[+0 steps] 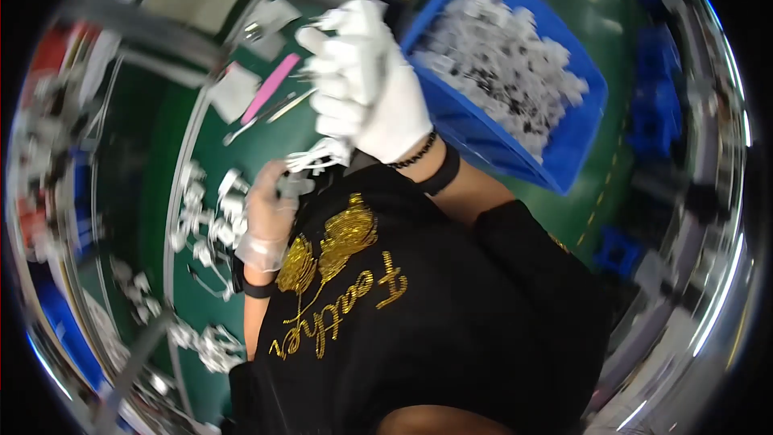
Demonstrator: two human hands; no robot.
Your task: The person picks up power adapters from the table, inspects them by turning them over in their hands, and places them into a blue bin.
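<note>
My right hand (354,80), in a white glove, is closed with its fingers curled, at the top middle of the view. Whatever it grips is blurred against the white glove, so I cannot make it out. Just below it hangs a looped white cable (318,156). At the cable's lower left end is my left hand (270,213), lower and nearer to my body, with a translucent covering on it. Its fingers are closed around the cable, though blur hides part of the grip.
On the green table lie a pink strip-shaped tool (271,87), thin tools (291,105) and several white cabled pieces (229,209). More white pieces (211,348) sit nearer. At right, a blue bin (576,149) holds many translucent white and black parts (507,60).
</note>
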